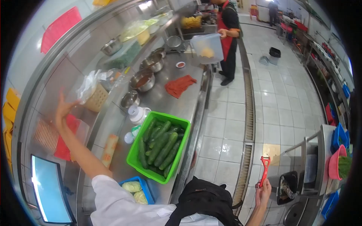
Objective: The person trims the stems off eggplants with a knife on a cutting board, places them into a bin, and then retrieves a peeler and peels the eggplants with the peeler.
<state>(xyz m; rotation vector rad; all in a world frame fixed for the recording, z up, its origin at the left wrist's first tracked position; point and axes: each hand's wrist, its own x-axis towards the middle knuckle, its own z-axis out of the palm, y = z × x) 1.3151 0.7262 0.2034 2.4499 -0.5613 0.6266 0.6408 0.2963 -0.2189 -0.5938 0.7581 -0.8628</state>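
Observation:
My left hand (66, 109) is raised at the wall shelf with thumb and fingers spread, holding nothing I can see. Just beyond its fingertips is a beige woven basket (96, 98) with a white plastic bag (89, 83) in it. A red Y-shaped peeler (265, 167) stands upright in my right hand (263, 191), out over the floor on the right. Between my arms, a bright green bin (169, 179) full of dark green cucumbers (161, 145) sits on the steel counter (187, 84). Below it is a blue basket (148, 190) of cabbages (132, 186).
Steel bowls (142, 80), a white jug (137, 114) and a red cloth (181, 86) occupy the counter. A monitor (51, 190) is at lower left. Further off, a person in a red apron (227, 32) holds a clear plastic tub (208, 48). A black bin (287, 188) stands at right.

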